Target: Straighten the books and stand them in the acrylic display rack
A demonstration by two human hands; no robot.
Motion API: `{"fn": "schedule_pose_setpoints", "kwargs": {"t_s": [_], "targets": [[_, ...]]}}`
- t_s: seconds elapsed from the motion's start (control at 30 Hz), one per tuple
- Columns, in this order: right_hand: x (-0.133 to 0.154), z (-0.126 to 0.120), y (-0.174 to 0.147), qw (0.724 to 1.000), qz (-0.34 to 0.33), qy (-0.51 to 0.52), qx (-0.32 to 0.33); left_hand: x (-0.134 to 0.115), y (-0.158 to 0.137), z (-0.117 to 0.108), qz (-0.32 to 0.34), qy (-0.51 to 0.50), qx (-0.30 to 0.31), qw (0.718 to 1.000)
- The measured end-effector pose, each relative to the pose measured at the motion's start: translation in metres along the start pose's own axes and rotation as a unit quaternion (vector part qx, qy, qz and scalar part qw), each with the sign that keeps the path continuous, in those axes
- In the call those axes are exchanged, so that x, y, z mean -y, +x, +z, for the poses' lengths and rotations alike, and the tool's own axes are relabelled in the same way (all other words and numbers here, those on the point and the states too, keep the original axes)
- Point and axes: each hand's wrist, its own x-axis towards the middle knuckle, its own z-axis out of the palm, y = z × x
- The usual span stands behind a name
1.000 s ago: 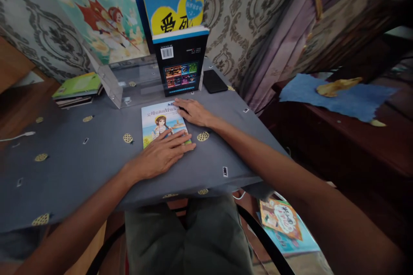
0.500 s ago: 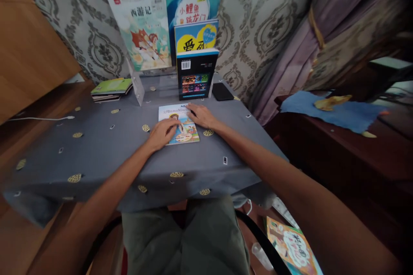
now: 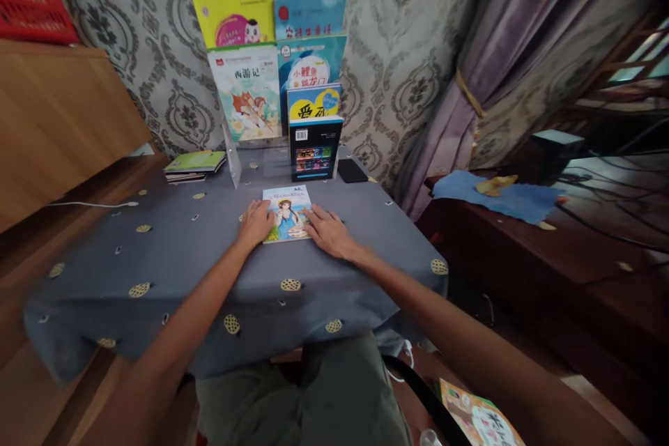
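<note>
A small picture book (image 3: 287, 214) lies flat on the cloth-covered table, its cover showing a figure in a blue dress and yellow hat. Along its left edge rests my left hand (image 3: 256, 221), fingers stretched forward and thumb touching the cover's side. My right hand (image 3: 329, 231) lies at the opposite edge, fingers spread, the tips touching the book's border. Neither hand lifts the book. Behind it, a clear stand (image 3: 233, 164) holds upright books, among them a black book (image 3: 315, 150) with its back cover facing me and a white-and-green book (image 3: 249, 94).
A stack of thin books (image 3: 194, 164) lies at the table's back left, near a white cable (image 3: 99, 204). A dark flat tablet-like object (image 3: 352, 171) sits right of the stand. On a side bench lies a blue cloth (image 3: 470, 191). Another book (image 3: 481, 414) is low at the right.
My left hand has moved off the cover to the book's left edge. My right hand has come back from the top corner to the right edge. The view has tilted up.
</note>
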Motion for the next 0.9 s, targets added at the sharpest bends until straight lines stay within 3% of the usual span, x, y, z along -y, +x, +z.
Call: {"fn": "schedule_pose_setpoints", "kwargs": {"t_s": [0.2, 0.57, 0.9], "targets": [[0.011, -0.003, -0.017, 1.0, 0.002, -0.013, -0.01, -0.002, -0.002, -0.002, -0.015, 0.011, 0.001, 1.0], [0.009, -0.016, -0.015, 1.0, -0.008, 0.023, -0.006, -0.001, -0.005, -0.001, -0.006, -0.02, -0.01, 1.0], [-0.012, -0.028, 0.032, 0.996, 0.012, 0.087, 0.006, 0.004, -0.006, 0.004, 0.005, -0.019, -0.018, 1.0]]}}
